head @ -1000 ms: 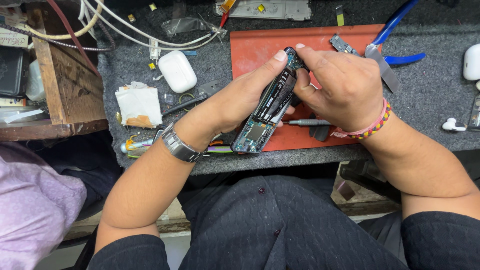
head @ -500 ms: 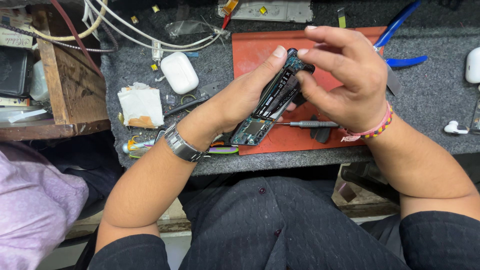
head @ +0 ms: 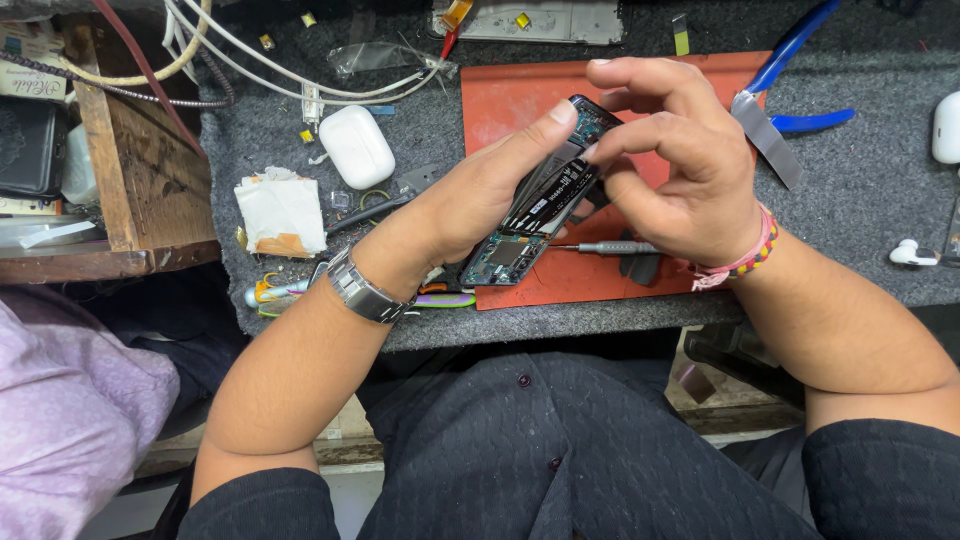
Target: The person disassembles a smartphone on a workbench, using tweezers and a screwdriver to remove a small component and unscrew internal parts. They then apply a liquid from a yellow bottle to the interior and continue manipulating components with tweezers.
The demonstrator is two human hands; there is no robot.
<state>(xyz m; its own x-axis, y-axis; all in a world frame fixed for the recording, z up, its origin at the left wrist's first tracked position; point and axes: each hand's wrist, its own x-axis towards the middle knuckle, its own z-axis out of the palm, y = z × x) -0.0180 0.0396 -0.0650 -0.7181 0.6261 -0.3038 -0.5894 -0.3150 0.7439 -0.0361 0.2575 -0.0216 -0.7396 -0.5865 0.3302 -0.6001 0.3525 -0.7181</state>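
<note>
One opened phone [head: 540, 205], back cover off, sits tilted above the red mat [head: 520, 95] on the table [head: 860, 200]. Our left hand [head: 470, 205] clenches its grip around it; our right hand [head: 680, 165] pinches at its upper edge. Excess pull there could tear an internal part, or drop it onto the screwdriver [head: 605, 247] below.

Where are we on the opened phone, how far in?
Done: back cover is off, so the opened phone shows its battery and circuit board. In hand: left hand cradles it above the red mat, and right hand has its fingertips at the upper edge. Left: the screwdriver lies unused on the mat; the phone is not closed up.
</note>
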